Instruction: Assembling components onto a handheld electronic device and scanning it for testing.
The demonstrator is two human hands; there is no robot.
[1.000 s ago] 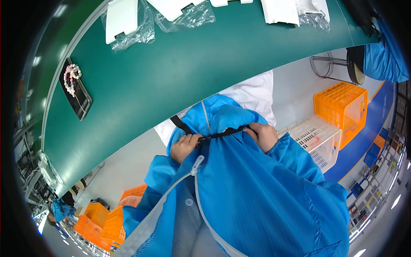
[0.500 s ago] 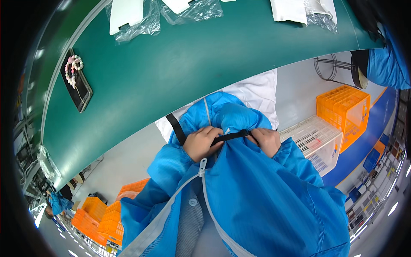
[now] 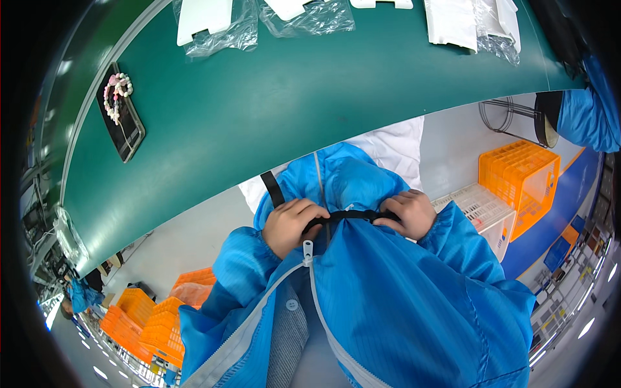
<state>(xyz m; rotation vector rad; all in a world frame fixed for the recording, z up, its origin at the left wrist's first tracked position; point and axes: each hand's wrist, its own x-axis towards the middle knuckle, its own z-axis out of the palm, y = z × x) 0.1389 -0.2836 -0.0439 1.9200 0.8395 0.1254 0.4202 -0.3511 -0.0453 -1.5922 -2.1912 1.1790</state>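
Note:
A black strap (image 3: 349, 215) runs across the front of the blue zip-up coverall (image 3: 407, 291) I wear. At its left part, my left hand (image 3: 291, 223) is closed round it with curled fingers. My right hand (image 3: 411, 214) grips the other part of the strap, thumb underneath. Between the hands the strap lies taut against gathered blue cloth. Just below my left hand hangs the white zipper pull (image 3: 307, 249), with the zip parted beneath it. Another length of black strap (image 3: 273, 189) rises beyond my left hand.
Ahead stretches a green table (image 3: 259, 110) bearing a phone (image 3: 121, 123) with a beaded strap, and white parts (image 3: 204, 19) on clear plastic bags. Orange crates (image 3: 517, 178) and a white crate (image 3: 479, 216) stand at right, more orange crates (image 3: 165, 330) at left. A blue-clothed person (image 3: 585, 119) is far right.
My hands have moved slightly apart, left hand leftward and right hand rightward, drawing the strap between them straighter. The view has shifted a little, so the table sits lower in it.

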